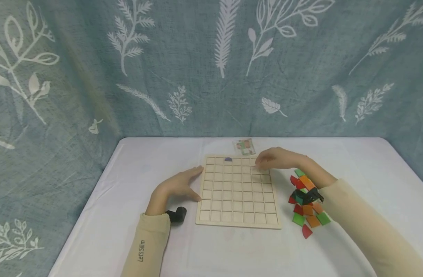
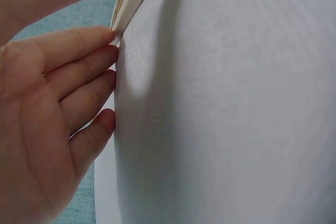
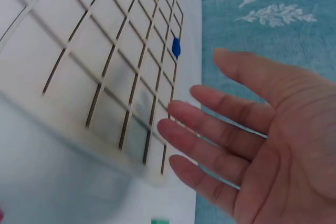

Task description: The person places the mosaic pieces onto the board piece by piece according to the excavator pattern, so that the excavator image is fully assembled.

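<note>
Board [image 1: 237, 186] sits mid-tabletop [image 1: 353, 165], toward the far edge; left hand [image 1: 180, 184] has thumb and fingers apart, tips at the board's left rim, probably to steady it. Right hand [image 1: 278, 158] is by the board's far right corner, fingers loosely apart, nothing gripped, with the tiles [image 1: 307, 210] heaped off the board's right rim, likely for easy reach. Board's pale wood, thin-ribbed square grid, one blue piece [image 1: 228, 159] in the far row.
</note>
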`<state>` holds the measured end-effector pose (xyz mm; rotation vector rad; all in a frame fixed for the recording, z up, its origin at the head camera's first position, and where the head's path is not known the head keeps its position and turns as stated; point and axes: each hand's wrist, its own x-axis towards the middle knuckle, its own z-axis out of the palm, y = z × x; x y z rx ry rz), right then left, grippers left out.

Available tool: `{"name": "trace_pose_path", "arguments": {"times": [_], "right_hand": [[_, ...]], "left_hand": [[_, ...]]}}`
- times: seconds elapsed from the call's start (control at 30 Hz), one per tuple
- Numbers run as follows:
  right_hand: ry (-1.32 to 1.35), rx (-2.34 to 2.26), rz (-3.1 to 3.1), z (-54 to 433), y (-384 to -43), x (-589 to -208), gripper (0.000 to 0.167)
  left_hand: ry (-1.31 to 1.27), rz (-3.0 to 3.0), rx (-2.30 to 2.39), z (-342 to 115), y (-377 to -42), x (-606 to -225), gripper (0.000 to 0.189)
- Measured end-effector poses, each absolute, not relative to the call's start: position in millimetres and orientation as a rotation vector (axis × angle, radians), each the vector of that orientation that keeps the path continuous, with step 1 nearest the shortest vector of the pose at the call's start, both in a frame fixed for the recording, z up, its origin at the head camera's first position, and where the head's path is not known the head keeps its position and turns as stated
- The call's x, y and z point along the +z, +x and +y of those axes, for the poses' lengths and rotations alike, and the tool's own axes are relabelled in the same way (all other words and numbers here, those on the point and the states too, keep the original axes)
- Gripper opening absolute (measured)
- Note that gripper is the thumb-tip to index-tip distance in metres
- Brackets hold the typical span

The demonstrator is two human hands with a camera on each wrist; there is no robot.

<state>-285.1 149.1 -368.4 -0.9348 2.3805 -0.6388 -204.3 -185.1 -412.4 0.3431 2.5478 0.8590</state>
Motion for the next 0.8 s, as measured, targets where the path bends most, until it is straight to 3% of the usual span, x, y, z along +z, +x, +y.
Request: {"name": "trace_pose_path", "arguments": {"times": [0.3, 0.8], "right_hand": [[-0.985, -0.830, 2.514, 182.9, -271.9, -366.6, 0.041], [-0.574, -0.909, 2.791, 249.1, -263.8, -377.3, 0.035]], "left_hand": [[0.347, 2.553, 0.856, -185.6, -204.8, -412.9, 0.100], [0.375, 2.547, 0.862, -186.1, -205.7, -415.8, 0.100]]}}
